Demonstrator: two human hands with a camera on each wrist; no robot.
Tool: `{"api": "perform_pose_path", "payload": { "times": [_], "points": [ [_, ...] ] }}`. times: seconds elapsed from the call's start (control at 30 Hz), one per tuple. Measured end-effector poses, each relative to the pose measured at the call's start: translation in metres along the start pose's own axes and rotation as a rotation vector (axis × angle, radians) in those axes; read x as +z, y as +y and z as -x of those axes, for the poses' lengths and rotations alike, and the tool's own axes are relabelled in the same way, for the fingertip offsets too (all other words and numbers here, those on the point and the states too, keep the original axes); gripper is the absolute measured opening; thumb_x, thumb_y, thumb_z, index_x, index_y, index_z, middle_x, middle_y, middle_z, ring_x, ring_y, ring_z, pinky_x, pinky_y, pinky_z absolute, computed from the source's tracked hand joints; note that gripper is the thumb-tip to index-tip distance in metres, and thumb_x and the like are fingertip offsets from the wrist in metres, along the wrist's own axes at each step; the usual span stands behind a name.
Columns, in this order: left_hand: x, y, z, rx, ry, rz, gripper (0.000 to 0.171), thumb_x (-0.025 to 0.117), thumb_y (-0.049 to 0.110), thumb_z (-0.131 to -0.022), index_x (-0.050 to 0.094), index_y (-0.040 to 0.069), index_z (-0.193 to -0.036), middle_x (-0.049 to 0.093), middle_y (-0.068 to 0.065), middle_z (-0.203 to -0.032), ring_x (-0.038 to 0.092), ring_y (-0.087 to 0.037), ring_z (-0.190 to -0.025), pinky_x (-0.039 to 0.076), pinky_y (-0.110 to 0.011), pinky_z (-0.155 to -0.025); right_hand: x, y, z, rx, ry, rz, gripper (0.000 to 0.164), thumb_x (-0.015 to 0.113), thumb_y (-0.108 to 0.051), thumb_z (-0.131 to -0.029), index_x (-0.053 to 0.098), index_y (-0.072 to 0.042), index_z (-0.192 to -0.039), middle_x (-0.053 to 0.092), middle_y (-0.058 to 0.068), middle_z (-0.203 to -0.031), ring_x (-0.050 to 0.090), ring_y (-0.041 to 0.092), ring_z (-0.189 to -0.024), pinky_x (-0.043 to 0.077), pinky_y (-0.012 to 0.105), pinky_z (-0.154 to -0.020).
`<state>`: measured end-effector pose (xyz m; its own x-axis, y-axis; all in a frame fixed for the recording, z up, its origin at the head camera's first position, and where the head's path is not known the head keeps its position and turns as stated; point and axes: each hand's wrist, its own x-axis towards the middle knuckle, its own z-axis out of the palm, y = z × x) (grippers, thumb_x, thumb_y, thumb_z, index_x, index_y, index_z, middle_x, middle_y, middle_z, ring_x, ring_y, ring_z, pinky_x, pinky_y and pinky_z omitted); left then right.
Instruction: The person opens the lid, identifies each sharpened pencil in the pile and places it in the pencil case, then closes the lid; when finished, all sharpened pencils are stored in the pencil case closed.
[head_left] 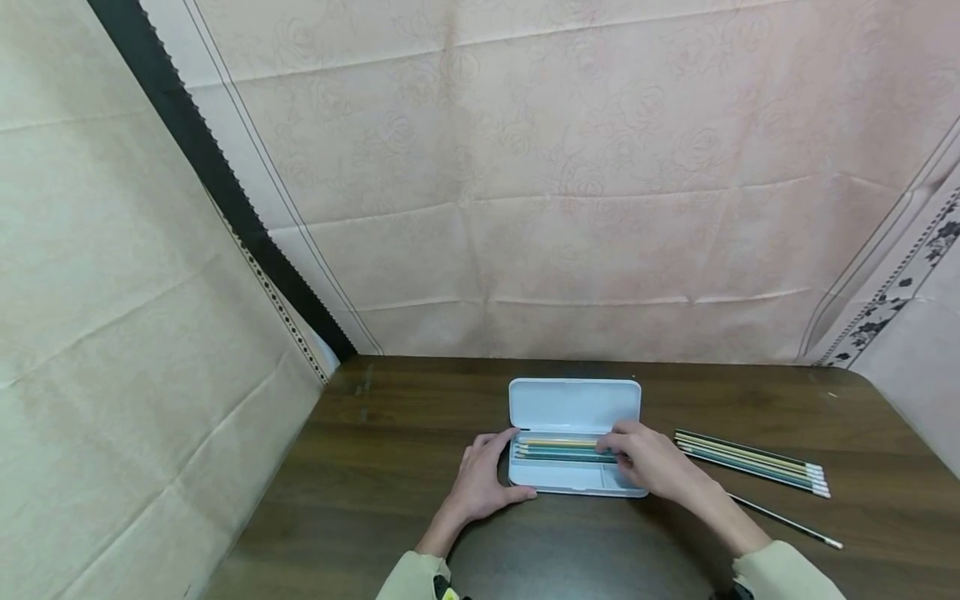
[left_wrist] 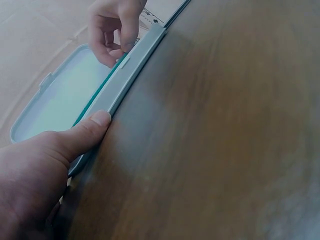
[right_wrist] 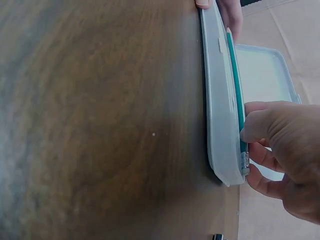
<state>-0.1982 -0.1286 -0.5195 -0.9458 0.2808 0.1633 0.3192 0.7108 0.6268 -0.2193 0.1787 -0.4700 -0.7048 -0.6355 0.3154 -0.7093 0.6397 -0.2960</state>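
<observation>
A light blue pencil case lies on the table with its lid tipped back. Several pencils, yellowish to dark green, lie side by side inside it, points to the left. My left hand grips the case's left end, the thumb on the front edge and the fingers at the back corner. With thumb and fingers, my right hand pinches a green pencil near its eraser end, over the case's right part. In the right wrist view this pencil runs along the case's front wall.
A row of several pencils lies to the right of the case, eraser ends to the right. A single dark pencil lies nearer, beside the right forearm. Pale cloth hangs behind the wooden table and at both sides.
</observation>
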Motion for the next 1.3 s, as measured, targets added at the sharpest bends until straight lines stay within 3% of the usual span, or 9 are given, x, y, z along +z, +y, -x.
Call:
{"api": "perform_pose_path", "payload": {
  "times": [0.47, 0.6, 0.77, 0.93, 1.17, 1.3],
  "points": [
    [0.002, -0.001, 0.001, 0.016, 0.006, -0.003, 0.094, 0.084, 0.056, -0.074, 0.044, 0.021, -0.151, 0.053, -0.004, -0.141, 0.042, -0.026, -0.126, 0.035, -0.052, -0.097, 0.003, 0.002, -0.004, -0.055, -0.006, -0.028, 0.03, 0.071, 0.011, -0.079, 0.076, -0.013, -0.096, 0.057, -0.004, -0.084, 0.045, 0.008, -0.07, 0.042, 0.024, -0.058],
    [0.002, -0.001, 0.001, 0.018, 0.009, 0.001, 0.094, 0.085, 0.056, -0.074, 0.043, 0.021, -0.151, 0.052, -0.005, -0.141, 0.042, -0.027, -0.126, 0.035, -0.052, -0.097, 0.0, 0.003, -0.003, -0.027, -0.008, -0.046, 0.028, 0.074, 0.008, -0.081, 0.077, -0.014, -0.097, 0.058, -0.005, -0.086, 0.046, 0.008, -0.071, 0.043, 0.025, -0.06],
    [0.002, -0.001, -0.001, 0.019, 0.009, -0.002, 0.094, 0.085, 0.056, -0.073, 0.044, 0.021, -0.151, 0.052, -0.005, -0.142, 0.042, -0.027, -0.126, 0.035, -0.052, -0.098, -0.005, 0.013, 0.005, 0.044, 0.062, -0.029, 0.025, 0.079, 0.004, -0.079, 0.077, -0.013, -0.098, 0.061, -0.004, -0.09, 0.05, 0.009, -0.074, 0.048, 0.026, -0.063],
    [0.002, -0.001, -0.001, 0.013, 0.01, -0.004, 0.094, 0.085, 0.055, -0.073, 0.044, 0.02, -0.151, 0.052, -0.005, -0.141, 0.042, -0.027, -0.126, 0.035, -0.052, -0.098, -0.017, 0.031, 0.026, 0.093, 0.164, -0.002, 0.026, 0.079, 0.005, -0.078, 0.076, -0.01, -0.098, 0.061, -0.005, -0.088, 0.051, 0.007, -0.072, 0.049, 0.026, -0.061],
    [0.001, 0.0, -0.002, 0.004, -0.003, -0.001, 0.094, 0.084, 0.057, -0.074, 0.043, 0.021, -0.151, 0.052, -0.004, -0.142, 0.041, -0.027, -0.127, 0.035, -0.052, -0.099, -0.034, 0.065, 0.07, -0.003, 0.374, 0.061, 0.035, 0.077, 0.012, -0.064, 0.074, -0.009, -0.092, 0.059, -0.009, -0.08, 0.05, 0.004, -0.067, 0.041, 0.022, -0.056],
    [0.0, 0.0, -0.001, 0.0, -0.004, -0.002, 0.094, 0.085, 0.056, -0.073, 0.044, 0.022, -0.151, 0.052, -0.005, -0.142, 0.041, -0.027, -0.127, 0.035, -0.052, -0.099, -0.039, 0.079, 0.096, 0.008, 0.428, 0.105, 0.037, 0.078, 0.01, -0.06, 0.073, -0.011, -0.09, 0.058, -0.012, -0.078, 0.05, 0.002, -0.067, 0.038, 0.019, -0.057]
  ]
}}
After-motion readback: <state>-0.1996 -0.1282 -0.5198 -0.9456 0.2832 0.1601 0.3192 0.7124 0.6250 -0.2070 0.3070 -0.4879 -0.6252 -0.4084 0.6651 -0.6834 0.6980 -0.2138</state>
